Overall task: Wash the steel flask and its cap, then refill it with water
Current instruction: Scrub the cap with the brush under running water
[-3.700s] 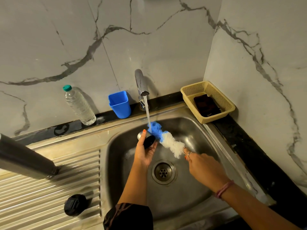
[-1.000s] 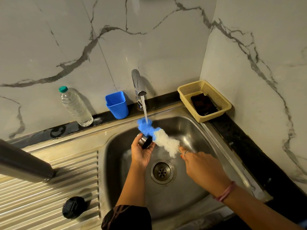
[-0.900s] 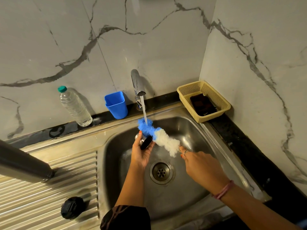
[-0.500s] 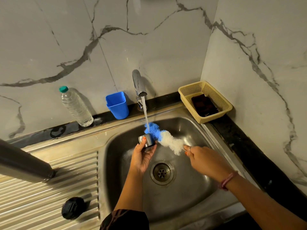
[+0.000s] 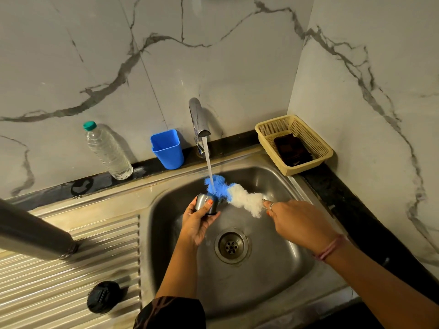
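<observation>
A: Hands?
B: Left hand (image 5: 198, 224) grips steel cap (image 5: 205, 204), frame centre, under tap (image 5: 199, 119) stream. Right hand (image 5: 298, 224) curled round brush (image 5: 234, 192) handle, blue tip touching cap.
A: Flask?
B: Steel flask (image 5: 31, 231) far left, on the drainboard (image 5: 71, 276).

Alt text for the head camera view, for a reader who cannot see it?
Over a steel sink, the left hand holds a small steel cap under the running tap while the right hand works a blue and white brush against it. The steel flask lies on the draining board.
</observation>
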Tool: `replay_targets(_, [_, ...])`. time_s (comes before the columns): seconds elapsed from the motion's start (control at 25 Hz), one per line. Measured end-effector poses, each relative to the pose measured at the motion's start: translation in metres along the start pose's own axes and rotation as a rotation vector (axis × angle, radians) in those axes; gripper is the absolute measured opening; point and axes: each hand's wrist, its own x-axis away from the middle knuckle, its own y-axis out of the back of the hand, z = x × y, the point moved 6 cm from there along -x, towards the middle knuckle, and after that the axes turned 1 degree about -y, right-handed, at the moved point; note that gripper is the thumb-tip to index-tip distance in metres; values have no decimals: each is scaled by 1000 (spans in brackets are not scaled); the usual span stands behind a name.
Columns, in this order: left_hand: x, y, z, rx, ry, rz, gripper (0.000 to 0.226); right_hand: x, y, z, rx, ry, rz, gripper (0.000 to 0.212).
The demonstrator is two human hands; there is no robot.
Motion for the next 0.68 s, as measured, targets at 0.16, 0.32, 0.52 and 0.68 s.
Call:
replay_targets(0.16, [-4,-5,3,-78,24,27,51,-2,-1,15,-16,64,-30,37])
replay_targets(0.32, [-6,-4,2,-76,17,19,49,3,4,3,-9,32,-13,35])
replay_targets(0.52, [-7,-12,3,-163,22,30,61,-2,4,17,-1,34,-73,36])
replay_targets(0.68, [-11,-11,-3,-225,-3,9,55,8,10,8,20,9,-66,35])
